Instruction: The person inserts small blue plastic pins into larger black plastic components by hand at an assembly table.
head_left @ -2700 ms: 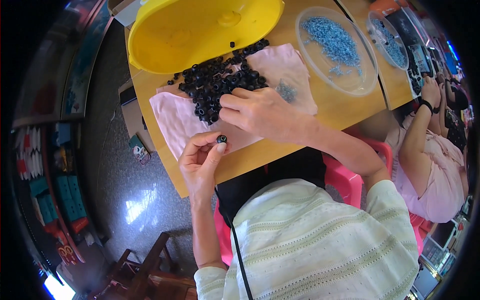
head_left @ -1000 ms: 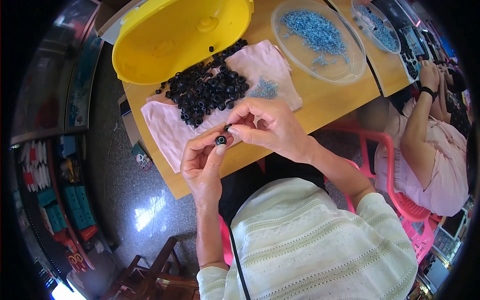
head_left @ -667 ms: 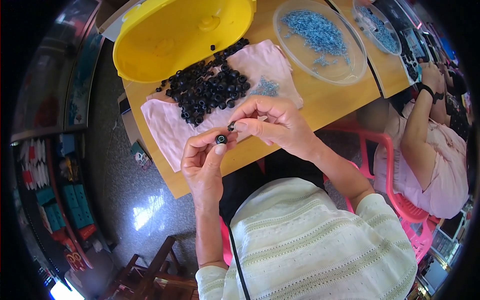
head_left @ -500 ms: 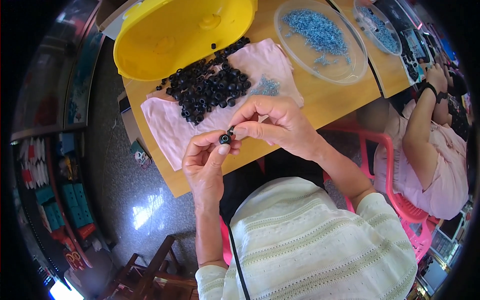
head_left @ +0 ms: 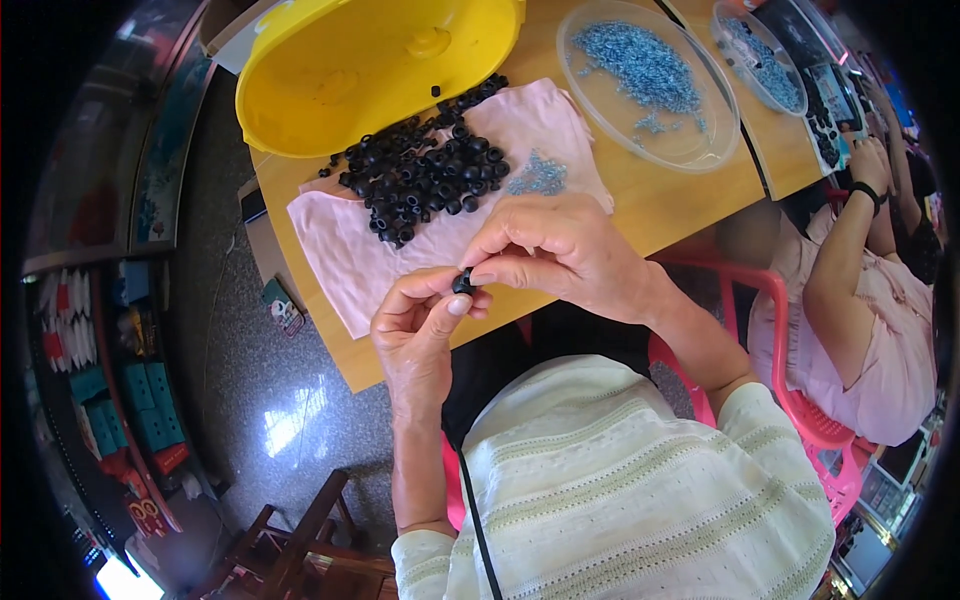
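Note:
Between the thumb and fingers of my left hand [head_left: 412, 322] is a round black hollow piece [head_left: 463, 285], held above the table's near edge. My right hand [head_left: 570, 258] pinches at the top of that piece, its thumb and forefinger pressed together; what lies between those fingertips is mostly hidden now. Beyond my hands, a pile of similar black pieces [head_left: 432, 182] lies on a pale pink cloth [head_left: 345, 265]. A small heap of bluish clear bits [head_left: 540, 175] rests on the same cloth, just past my right hand.
A yellow tub [head_left: 360, 85] stands at the table's far left. On the wooden table [head_left: 645, 220], a clear oval tray [head_left: 690, 150] holds many blue bits, with a smaller tray [head_left: 765, 75] farther right. Another person [head_left: 835, 290] sits at right, near a pink plastic chair [head_left: 790, 390].
My right fingertips have closed in on the black piece, and the small black part they pinched is now mostly out of sight. The held piece has turned, hiding its ringed opening.

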A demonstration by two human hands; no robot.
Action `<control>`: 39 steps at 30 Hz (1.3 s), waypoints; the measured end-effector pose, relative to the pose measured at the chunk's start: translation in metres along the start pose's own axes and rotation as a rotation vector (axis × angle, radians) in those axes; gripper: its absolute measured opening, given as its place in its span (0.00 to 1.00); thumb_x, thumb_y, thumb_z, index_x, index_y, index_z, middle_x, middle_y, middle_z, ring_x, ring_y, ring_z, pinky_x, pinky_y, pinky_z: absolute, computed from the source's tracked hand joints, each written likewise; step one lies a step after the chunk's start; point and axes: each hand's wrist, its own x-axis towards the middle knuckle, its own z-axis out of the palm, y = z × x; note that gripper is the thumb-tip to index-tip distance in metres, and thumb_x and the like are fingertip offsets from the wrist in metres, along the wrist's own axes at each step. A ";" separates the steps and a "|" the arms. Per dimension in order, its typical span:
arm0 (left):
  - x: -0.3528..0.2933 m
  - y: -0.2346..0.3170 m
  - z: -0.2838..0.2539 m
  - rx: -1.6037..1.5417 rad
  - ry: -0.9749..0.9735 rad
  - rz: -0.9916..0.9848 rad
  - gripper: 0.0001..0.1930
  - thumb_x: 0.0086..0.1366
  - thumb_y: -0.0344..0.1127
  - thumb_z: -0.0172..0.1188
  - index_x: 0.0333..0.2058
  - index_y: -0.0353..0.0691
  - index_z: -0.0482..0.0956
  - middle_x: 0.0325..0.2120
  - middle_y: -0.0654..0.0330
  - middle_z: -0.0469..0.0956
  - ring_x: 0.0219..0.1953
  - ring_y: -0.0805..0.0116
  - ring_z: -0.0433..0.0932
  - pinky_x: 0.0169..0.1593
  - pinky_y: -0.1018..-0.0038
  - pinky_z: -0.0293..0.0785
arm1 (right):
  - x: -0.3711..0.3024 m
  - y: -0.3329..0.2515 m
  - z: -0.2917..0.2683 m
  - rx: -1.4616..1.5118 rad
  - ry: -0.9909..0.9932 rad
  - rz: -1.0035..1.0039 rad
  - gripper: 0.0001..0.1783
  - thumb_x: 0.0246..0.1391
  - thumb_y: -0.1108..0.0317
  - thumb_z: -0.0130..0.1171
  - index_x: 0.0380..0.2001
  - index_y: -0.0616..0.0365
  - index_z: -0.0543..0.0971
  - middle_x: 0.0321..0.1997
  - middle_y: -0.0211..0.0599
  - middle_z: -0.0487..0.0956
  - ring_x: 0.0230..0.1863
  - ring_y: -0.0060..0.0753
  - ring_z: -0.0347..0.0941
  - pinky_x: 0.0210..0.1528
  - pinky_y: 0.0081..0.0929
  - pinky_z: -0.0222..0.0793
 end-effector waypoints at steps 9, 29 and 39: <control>-0.001 0.004 0.003 -0.266 -0.031 -0.191 0.08 0.62 0.25 0.59 0.40 0.34 0.75 0.36 0.53 0.79 0.38 0.63 0.80 0.43 0.70 0.78 | -0.007 -0.004 0.009 -0.234 0.098 -0.182 0.15 0.43 0.77 0.67 0.38 0.59 0.80 0.33 0.36 0.78 0.32 0.35 0.76 0.33 0.26 0.72; -0.005 -0.007 0.014 -0.094 0.066 -0.235 0.07 0.61 0.23 0.61 0.39 0.34 0.78 0.35 0.59 0.80 0.38 0.73 0.78 0.47 0.75 0.74 | -0.025 0.002 0.013 -0.619 0.178 -0.281 0.16 0.37 0.73 0.64 0.35 0.57 0.76 0.28 0.33 0.69 0.32 0.33 0.72 0.32 0.26 0.72; 0.000 0.006 0.022 0.043 -0.032 -0.108 0.08 0.60 0.22 0.60 0.39 0.30 0.77 0.34 0.54 0.80 0.36 0.66 0.81 0.43 0.70 0.80 | -0.023 -0.002 -0.009 -0.048 0.078 -0.066 0.13 0.50 0.78 0.62 0.41 0.62 0.79 0.35 0.36 0.78 0.34 0.33 0.76 0.37 0.25 0.72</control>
